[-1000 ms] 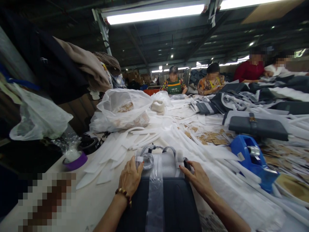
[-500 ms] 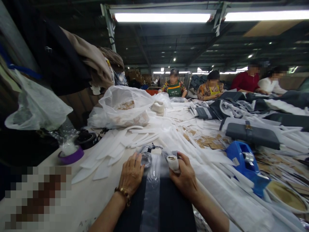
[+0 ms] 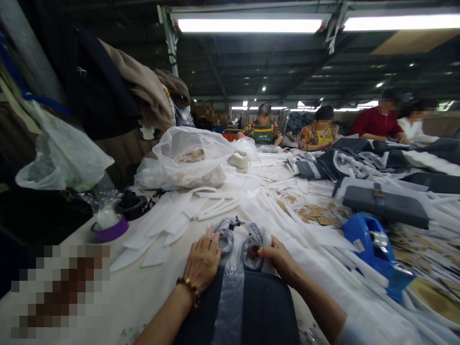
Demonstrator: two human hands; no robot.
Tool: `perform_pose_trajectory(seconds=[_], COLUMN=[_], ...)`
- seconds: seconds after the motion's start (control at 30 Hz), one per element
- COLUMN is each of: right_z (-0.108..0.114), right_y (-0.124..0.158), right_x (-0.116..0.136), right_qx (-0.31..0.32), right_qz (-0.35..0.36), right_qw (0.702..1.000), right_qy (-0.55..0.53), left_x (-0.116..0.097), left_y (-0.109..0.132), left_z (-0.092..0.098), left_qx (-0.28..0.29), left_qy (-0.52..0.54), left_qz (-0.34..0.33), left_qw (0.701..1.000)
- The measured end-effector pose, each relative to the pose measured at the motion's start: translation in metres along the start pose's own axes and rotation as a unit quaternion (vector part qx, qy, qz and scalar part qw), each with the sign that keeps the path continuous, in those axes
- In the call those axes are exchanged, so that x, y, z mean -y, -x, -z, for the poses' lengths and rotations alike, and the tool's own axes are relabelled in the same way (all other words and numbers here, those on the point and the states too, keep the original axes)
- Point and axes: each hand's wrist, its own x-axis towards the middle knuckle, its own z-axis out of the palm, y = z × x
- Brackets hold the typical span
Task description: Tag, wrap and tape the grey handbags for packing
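Observation:
A dark bag [image 3: 268, 306] lies in front of me, with a strip of clear plastic [image 3: 230, 292] running down its middle. At its far end are two loops wrapped in greyish plastic, a left handle loop [image 3: 226, 242] and a right handle loop [image 3: 247, 247]. My left hand [image 3: 204, 258] rests with fingers extended against the left loop and the bag's edge. My right hand [image 3: 283, 258] is closed on the right loop, thumb toward its inside. A white padding roll [image 3: 266, 236] stands by the right fingers, partly hidden.
White foam strips [image 3: 172, 215] lie beyond my left hand. A purple tape roll [image 3: 109, 230] sits at left, a blue tape dispenser [image 3: 370, 249] at right. Farther back are an open plastic bag [image 3: 194, 143], a wrapped dark bag [image 3: 388, 201] and several people across the table.
The white padding roll in my right hand has turned from pointing at me to upright beside the right loop. That loop is now in plain view. The bag's rounded far edge shows more.

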Motion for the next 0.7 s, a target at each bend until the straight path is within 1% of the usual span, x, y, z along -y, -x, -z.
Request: perform_pose_trajectory(seconds=[0.07, 0.13, 0.2, 0.23, 0.27, 0.33, 0.4, 0.43, 0.5, 0.57, 0.63, 0.7], right_z=[0.008, 0.016, 0.022, 0.023, 0.025, 0.026, 0.027, 0.029, 0.032, 0.035, 0.036, 0.035], right_y=[0.001, -0.001, -0.005, -0.009, -0.013, -0.023, -0.031, -0.034, -0.039, -0.042, -0.043, -0.044], right_x=[0.006, 0.012, 0.016, 0.017, 0.018, 0.018, 0.017, 0.016, 0.014, 0.01, 0.007, 0.003], right_qx=[-0.046, -0.073, -0.087, -0.092, -0.097, -0.102, -0.101, -0.099, -0.092, -0.089, -0.104, -0.136], right_qz=[0.01, 0.015, 0.017, 0.02, 0.026, 0.047, 0.074, 0.086, 0.1, 0.108, 0.12, 0.136], right_qw=[0.998, 0.994, 0.991, 0.99, 0.989, 0.985, 0.98, 0.978, 0.974, 0.972, 0.967, 0.959], right_qy=[0.044, 0.078, 0.097, 0.104, 0.112, 0.131, 0.152, 0.162, 0.179, 0.191, 0.2, 0.206], left_x=[0.0, -0.007, -0.025, -0.038, -0.053, -0.082, -0.107, -0.116, -0.125, -0.128, -0.127, -0.127], left_y=[-0.005, -0.013, -0.026, -0.033, -0.041, -0.055, -0.067, -0.072, -0.079, -0.083, -0.085, -0.086], left_z=[0.007, 0.017, 0.026, 0.029, 0.031, 0.031, 0.027, 0.024, 0.019, 0.015, 0.013, 0.013], left_qx=[-0.014, -0.039, -0.053, -0.046, -0.027, 0.041, 0.112, 0.141, 0.189, 0.228, 0.254, 0.261], left_qy=[-0.004, 0.004, 0.053, 0.091, 0.133, 0.204, 0.24, 0.247, 0.248, 0.241, 0.233, 0.227], left_qz=[-0.008, -0.011, -0.007, 0.0, 0.012, 0.054, 0.1, 0.117, 0.126, 0.116, 0.114, 0.128], left_qw=[1.0, 0.999, 0.997, 0.995, 0.991, 0.977, 0.959, 0.952, 0.942, 0.936, 0.932, 0.93])
